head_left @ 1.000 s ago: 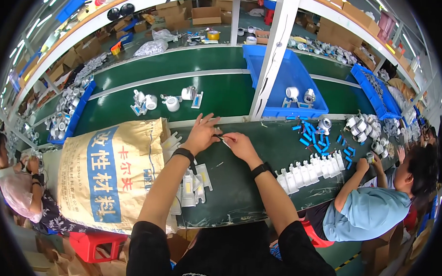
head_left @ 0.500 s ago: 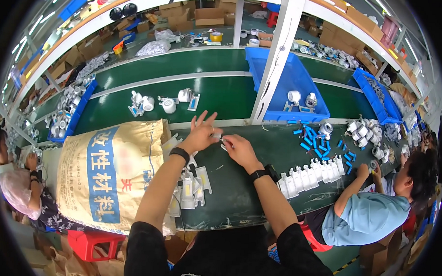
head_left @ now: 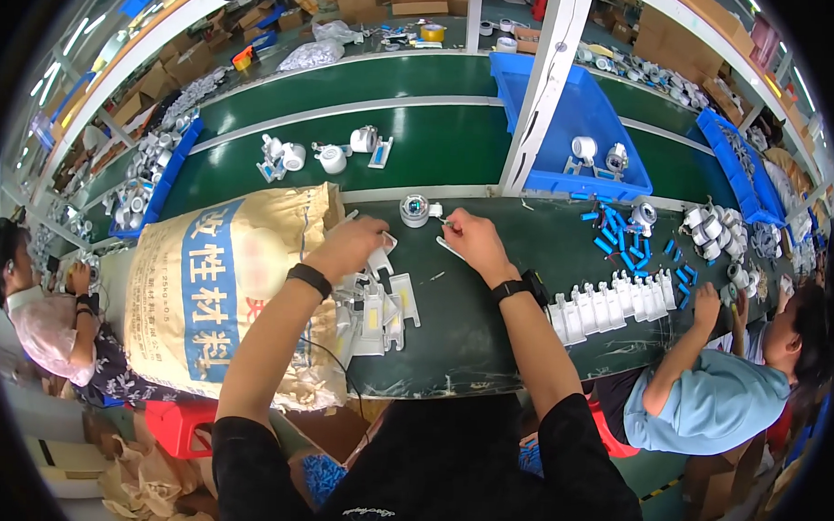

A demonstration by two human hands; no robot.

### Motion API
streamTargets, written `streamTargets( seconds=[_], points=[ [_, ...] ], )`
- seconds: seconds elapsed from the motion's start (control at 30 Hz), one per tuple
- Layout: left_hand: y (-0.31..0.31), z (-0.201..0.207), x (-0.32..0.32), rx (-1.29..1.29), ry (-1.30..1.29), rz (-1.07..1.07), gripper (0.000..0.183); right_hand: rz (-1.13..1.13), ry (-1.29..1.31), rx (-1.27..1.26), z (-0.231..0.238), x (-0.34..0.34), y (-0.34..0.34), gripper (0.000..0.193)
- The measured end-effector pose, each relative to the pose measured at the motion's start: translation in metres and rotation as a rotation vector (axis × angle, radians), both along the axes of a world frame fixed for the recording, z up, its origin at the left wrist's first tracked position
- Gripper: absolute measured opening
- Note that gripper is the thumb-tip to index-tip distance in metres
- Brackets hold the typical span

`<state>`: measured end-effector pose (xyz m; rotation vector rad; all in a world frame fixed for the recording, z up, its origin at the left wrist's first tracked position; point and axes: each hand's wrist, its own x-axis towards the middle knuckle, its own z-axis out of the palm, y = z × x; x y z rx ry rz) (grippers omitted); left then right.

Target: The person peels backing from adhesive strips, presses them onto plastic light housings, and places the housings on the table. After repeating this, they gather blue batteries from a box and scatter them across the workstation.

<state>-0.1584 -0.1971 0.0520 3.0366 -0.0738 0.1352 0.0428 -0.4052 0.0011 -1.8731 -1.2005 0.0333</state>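
My left hand (head_left: 351, 243) rests over a pile of white plastic parts (head_left: 377, 303) at the edge of a large tan sack (head_left: 214, 290), fingers curled around a small white piece. My right hand (head_left: 473, 240) lies on the dark green bench (head_left: 470, 327), pinching a small white part next to a round white-and-grey unit (head_left: 414, 209) that stands just beyond both hands. Both wrists wear black bands.
A white post (head_left: 544, 90) rises behind the bench, with a blue tray (head_left: 569, 128) holding white units. A person in a light blue shirt (head_left: 706, 408) works at the right beside rows of white parts (head_left: 608, 304) and blue pieces (head_left: 620, 240). Another person (head_left: 48, 312) sits left.
My hands have parted: the left has dropped down to the pile of white parts by the sack, the right has shifted toward the round unit, which now stands uncovered.
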Motion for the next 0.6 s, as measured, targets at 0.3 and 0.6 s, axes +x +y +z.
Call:
streamTargets(
  seconds=[0.3,0.6],
  points=[
    [-0.010,0.002,0.003,0.245,0.121,-0.129,0.022,0.038,0.092,0.064,-0.008,0.001,-0.003,0.017],
    [-0.073,0.142,-0.035,-0.355,-0.029,0.166,0.034,0.061,0.111,0.042,-0.010,0.000,0.000,0.017]
  ],
)
